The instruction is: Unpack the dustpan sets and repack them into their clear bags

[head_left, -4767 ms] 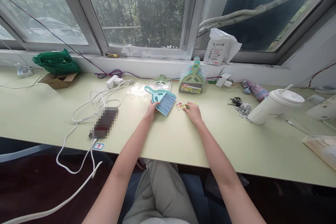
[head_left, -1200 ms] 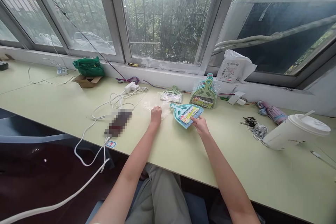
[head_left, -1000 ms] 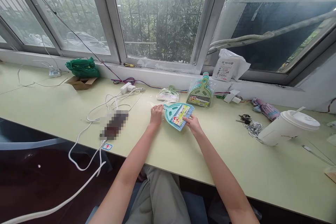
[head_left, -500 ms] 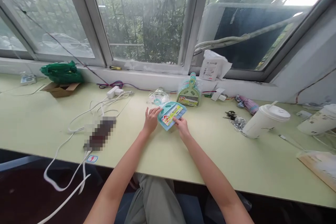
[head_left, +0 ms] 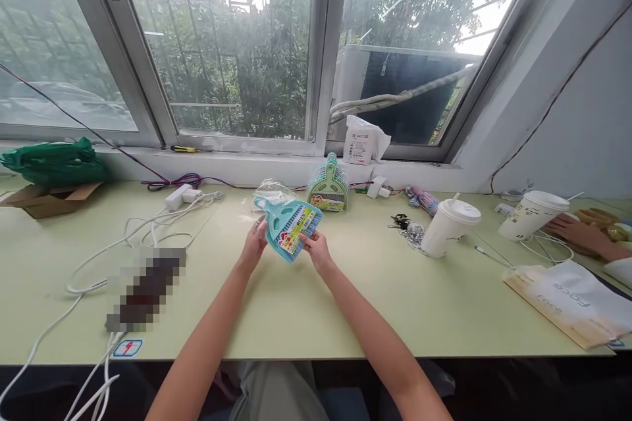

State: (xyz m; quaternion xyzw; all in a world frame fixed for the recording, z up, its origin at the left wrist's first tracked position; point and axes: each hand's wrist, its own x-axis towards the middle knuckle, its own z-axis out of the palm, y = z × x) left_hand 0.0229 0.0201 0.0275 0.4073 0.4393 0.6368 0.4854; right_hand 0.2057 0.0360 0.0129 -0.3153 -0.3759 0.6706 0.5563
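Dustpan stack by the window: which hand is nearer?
Right. The right hand, holding the blue dustpan by its bristle end, is in front of the stack; the left hand, near the handle, is farther left.

The one figure I can make out is a red one that looks like a 9 — on the blue-bordered sticker (head_left: 128, 348) at the front edge of the desk (head_left: 454, 316), to my left. In my right fingers (head_left: 308, 241), the light-blue dustpan set bears a card (head_left: 295, 233) with dark characters on yellow, too small for me to read. The front label (head_left: 328, 202) on the bagged green stack has similar print. The white package (head_left: 362, 143) on the windowsill carries fine lines I can't decipher. To my right, the printed bag (head_left: 575, 306) shows large lettering — too distorted for me to name surely.
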